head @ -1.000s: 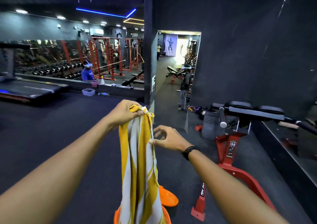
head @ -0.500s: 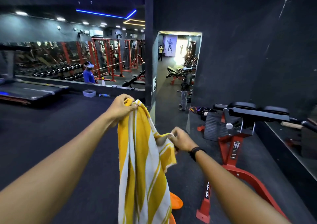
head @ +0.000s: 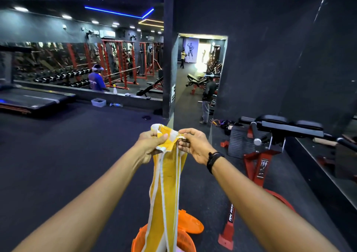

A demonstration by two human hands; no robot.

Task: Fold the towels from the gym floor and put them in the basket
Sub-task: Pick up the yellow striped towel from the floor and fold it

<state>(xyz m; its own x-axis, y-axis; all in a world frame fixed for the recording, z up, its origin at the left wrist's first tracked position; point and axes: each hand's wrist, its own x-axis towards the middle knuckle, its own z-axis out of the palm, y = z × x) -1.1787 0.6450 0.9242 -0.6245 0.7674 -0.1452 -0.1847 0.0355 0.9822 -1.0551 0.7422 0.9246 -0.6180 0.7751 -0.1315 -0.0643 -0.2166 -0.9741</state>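
A yellow towel with white stripes [head: 168, 186] hangs lengthwise in front of me, held up at chest height. My left hand [head: 152, 143] grips its bunched top edge. My right hand [head: 193, 143] pinches the same top edge right beside it, the two hands nearly touching. The towel's lower end drops into an orange basket [head: 138, 240] on the dark floor below; the basket's inside is mostly hidden by the towel. An orange lid [head: 191, 224] lies next to the basket on its right.
A red and black weight bench [head: 270, 145] stands close on the right. A black pillar [head: 169, 58] rises straight ahead, a treadmill [head: 32, 101] sits far left, and a white tub [head: 98, 102] is by the mirrored wall. A person [head: 207, 97] stands in the passage beyond.
My right hand has carried a lower corner of the towel up to my left hand, so the towel now hangs doubled and narrower. Both hands sit lower and closer together.
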